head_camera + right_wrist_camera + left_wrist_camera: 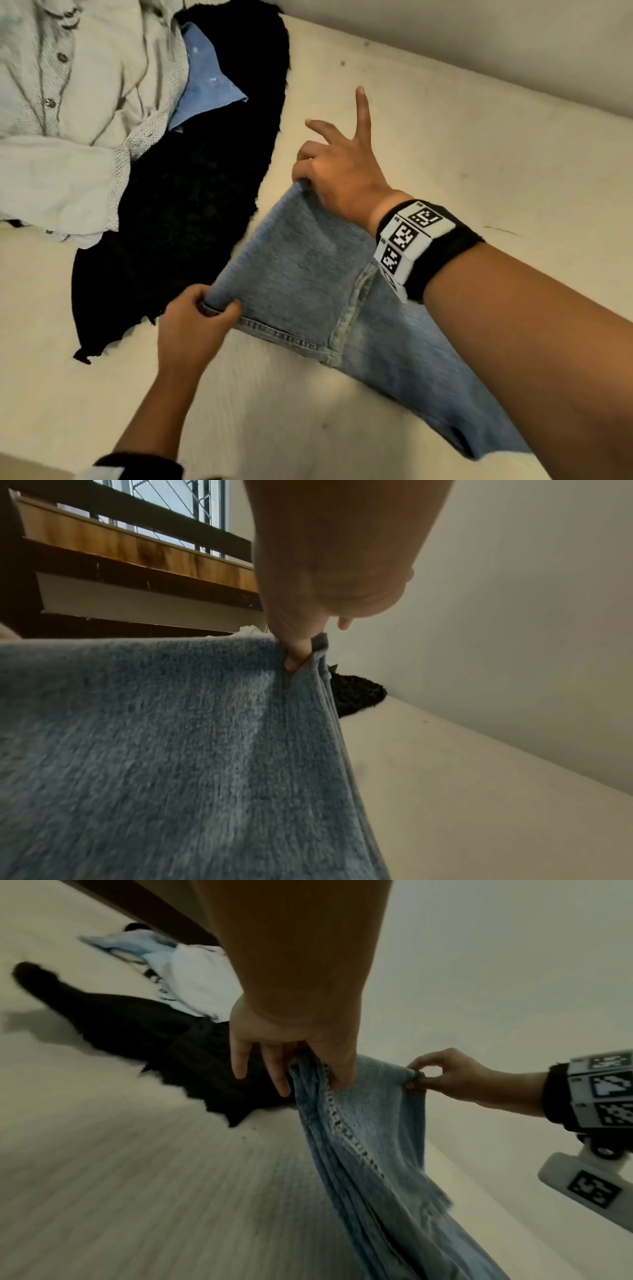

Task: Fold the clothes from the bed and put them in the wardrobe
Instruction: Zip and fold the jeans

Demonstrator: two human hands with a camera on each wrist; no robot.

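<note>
The jeans (308, 274), at frame centre above the bed (445, 137), are pinched at one edge by the left hand (198, 318) and right hand (339, 171); folding is barely begun. Other clothes (102, 102), upper left, remain unfolded.

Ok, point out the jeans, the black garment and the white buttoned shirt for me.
jeans (301, 260): head view, on the denim between both hands.
black garment (178, 219): head view, on its middle, left of the jeans.
white buttoned shirt (89, 78): head view, on the front near the buttons.
</note>
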